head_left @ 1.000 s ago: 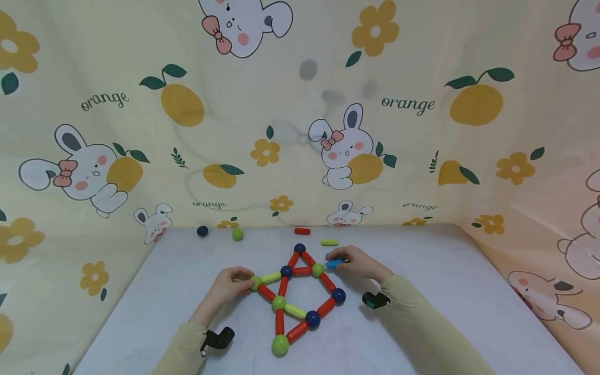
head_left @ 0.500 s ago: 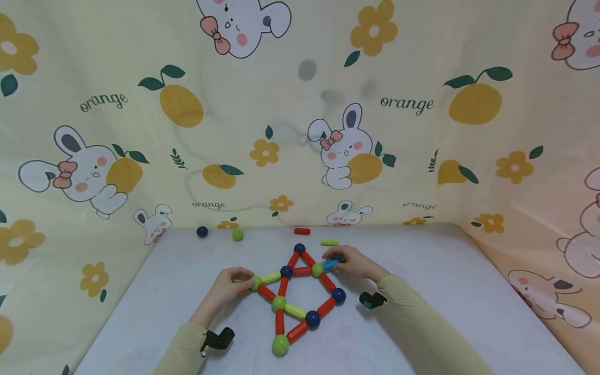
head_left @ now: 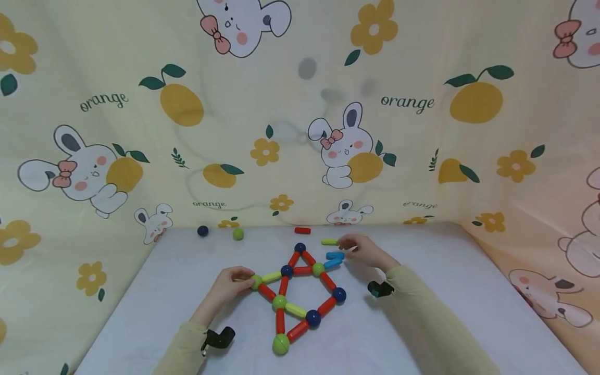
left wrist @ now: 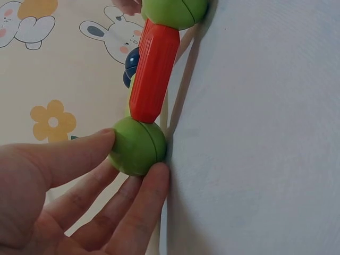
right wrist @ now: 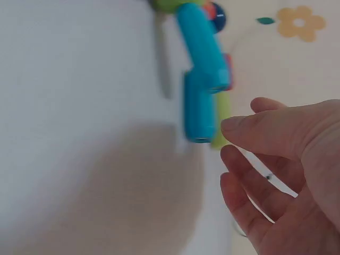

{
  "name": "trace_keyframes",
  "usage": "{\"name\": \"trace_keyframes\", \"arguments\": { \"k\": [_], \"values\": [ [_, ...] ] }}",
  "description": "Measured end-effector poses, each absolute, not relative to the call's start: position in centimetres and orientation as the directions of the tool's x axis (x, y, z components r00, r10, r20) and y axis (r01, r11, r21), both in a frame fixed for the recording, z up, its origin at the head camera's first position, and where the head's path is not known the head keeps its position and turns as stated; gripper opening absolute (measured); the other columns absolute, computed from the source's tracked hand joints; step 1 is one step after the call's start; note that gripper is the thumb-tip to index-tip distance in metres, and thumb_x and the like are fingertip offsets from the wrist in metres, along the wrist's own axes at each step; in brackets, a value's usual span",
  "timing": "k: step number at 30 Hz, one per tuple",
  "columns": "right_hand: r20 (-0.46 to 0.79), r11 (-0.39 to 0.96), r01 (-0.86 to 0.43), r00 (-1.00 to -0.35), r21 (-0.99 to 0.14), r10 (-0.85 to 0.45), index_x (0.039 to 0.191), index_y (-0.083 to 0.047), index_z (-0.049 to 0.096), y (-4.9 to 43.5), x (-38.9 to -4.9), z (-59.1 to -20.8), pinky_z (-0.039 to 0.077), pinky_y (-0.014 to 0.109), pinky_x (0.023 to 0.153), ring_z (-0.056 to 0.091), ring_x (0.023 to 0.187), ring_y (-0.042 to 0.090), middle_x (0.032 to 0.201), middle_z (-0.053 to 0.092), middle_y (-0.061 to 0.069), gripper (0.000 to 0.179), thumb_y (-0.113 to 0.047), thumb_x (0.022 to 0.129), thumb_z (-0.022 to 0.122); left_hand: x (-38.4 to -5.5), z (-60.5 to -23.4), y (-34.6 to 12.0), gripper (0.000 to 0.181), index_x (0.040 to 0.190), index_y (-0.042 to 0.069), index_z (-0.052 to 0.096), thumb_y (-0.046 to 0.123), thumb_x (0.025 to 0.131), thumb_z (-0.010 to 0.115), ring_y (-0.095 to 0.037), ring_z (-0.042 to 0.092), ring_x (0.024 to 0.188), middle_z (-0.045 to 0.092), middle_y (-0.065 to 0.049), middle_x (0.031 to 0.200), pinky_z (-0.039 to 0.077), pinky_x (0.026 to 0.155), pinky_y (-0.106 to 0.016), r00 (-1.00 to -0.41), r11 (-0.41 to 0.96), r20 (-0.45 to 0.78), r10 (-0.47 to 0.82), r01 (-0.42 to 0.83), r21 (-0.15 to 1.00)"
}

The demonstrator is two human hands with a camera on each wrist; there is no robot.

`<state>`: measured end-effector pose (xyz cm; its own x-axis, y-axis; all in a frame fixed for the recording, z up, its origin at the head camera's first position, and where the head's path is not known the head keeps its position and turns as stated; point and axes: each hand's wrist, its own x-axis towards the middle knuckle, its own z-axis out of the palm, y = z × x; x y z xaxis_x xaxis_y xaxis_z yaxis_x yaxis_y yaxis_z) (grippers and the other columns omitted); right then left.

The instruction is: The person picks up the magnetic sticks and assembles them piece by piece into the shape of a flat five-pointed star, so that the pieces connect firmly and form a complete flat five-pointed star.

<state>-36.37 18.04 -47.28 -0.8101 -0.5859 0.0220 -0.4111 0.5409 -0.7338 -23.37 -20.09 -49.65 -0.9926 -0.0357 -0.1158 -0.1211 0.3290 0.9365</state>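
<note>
My left hand pinches a green ball at the left corner of a flat frame of balls and magnetic rods. A red rod runs from that ball to another green ball. At the frame's upper right, a blue rod sticks out from a green ball. A second blue rod lies against it. My right hand holds nothing, its fingers loosely bent and apart in the right wrist view. Its fingertips are beside the right end of a yellow-green rod.
Along the back of the white table lie a dark blue ball, a loose green ball and a red rod. A printed cloth with rabbits and oranges hangs behind.
The right hand has brought a blue rod to the upper-right green ball, let go of it and moved back toward the yellow-green rod. The left hand stays at its ball.
</note>
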Motion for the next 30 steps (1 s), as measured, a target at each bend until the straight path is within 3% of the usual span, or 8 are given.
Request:
{"name": "trace_keyframes", "arguments": {
  "k": [8,21,26,30],
  "values": [
    [-0.002,0.597,-0.369,-0.850,-0.712,-0.527,0.114,-0.010,0.065,17.1,-36.7,-49.8,0.048,0.041,0.091,0.056,0.101,0.020,0.108,0.063,-0.001,0.034,0.008,0.086,0.059,-23.3,-49.7,-20.1,0.021,0.105,-0.001,0.067,0.004,0.085,0.071,-0.019,0.063,0.084,0.067,-0.008,0.095,0.057,0.072,-0.033,-0.992,0.345,-0.122,-0.036,-0.127,0.930],
    [0.055,0.619,-0.390,-0.871,-0.681,-0.488,0.114,-0.011,0.068,19.0,-36.1,-49.0,0.049,0.041,0.089,0.056,0.100,0.022,0.109,0.064,0.001,0.031,0.006,0.090,0.058,-23.3,-49.5,-19.8,0.022,0.106,-0.001,0.067,0.005,0.085,0.071,-0.019,0.063,0.085,0.067,-0.007,0.096,0.056,0.073,-0.033,-0.992,0.339,-0.122,-0.040,-0.129,0.932],
    [0.097,0.551,-0.468,-0.816,-0.691,-0.570,0.112,-0.008,0.068,20.7,-34.7,-47.1,0.049,0.045,0.088,0.057,0.101,0.029,0.108,0.065,0.005,0.031,0.009,0.088,0.060,-23.3,-49.6,-20.0,0.022,0.105,0.000,0.067,0.006,0.085,0.072,-0.018,0.063,0.085,0.067,-0.007,0.097,0.056,0.073,-0.033,-0.992,0.342,-0.117,-0.038,-0.123,0.931],
    [0.073,0.499,-0.517,-0.741,-0.695,-0.667,0.113,-0.009,0.068,21.3,-33.4,-46.5,0.050,0.043,0.088,0.057,0.103,0.025,0.109,0.065,0.001,0.029,0.007,0.088,0.061,-23.3,-49.7,-20.0,0.022,0.105,0.000,0.067,0.006,0.085,0.072,-0.019,0.063,0.085,0.067,-0.007,0.096,0.056,0.073,-0.033,-0.992,0.347,-0.116,-0.040,-0.123,0.930]
  ]
}}
